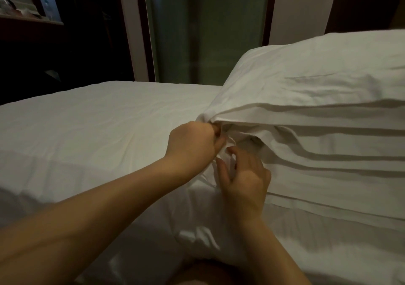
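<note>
**Hands working at the open end of a pillowcase**

White bedding [87,120] is filling the lower left of the frame, with a dark glass door [208,32] standing behind. At centre, the left hand [192,142] is pinching the pillowcase [306,87] by its bunched corner. The right hand [243,175] is hovering just below with fingers loosely spread, nearing the case's opening.

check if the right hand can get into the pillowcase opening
Probably yes: the left hand pinches the pillowcase edge up, holding it open, and the right hand sits open just in front of it with nothing between.
</note>
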{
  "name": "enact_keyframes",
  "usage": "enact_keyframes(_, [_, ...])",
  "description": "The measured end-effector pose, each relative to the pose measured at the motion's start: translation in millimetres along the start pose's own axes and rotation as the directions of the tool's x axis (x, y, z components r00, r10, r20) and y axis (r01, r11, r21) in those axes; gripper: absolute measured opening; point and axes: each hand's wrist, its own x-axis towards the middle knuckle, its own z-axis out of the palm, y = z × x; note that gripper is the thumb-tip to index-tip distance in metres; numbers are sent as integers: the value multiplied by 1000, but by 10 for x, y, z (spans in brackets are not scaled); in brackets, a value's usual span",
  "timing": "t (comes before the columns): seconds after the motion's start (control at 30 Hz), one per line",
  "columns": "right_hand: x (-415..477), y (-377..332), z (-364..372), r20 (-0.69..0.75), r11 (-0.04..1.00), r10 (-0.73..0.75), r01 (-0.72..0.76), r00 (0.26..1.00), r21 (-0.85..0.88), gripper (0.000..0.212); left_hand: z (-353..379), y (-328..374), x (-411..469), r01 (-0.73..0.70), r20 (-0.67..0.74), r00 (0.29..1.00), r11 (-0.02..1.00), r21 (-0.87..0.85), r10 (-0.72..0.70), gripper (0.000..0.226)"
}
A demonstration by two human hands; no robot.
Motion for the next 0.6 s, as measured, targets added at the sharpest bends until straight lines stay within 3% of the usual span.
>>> enact_keyframes(0.17, [20,-52,-50,67,981,144,-151,987,124,44,-72,-51,-16,-6,9,1000,982,-188,7,23])
enact_keyframes(0.3, [6,-36,-48,135,993,86,-97,987,72,40,-219,-259,12,-75,23,996,971,-229,82,17])
enact_keyframes(0.47, [27,45,-77,115,997,38,-45,993,61,27,-285,-322,1,-33,28,998,909,-416,49,37])
enact_keyframes(0.6, [30,110,-78,125,999,18,-23,992,41,28,-248,-307,2,-8,48,998,915,-403,30,23])
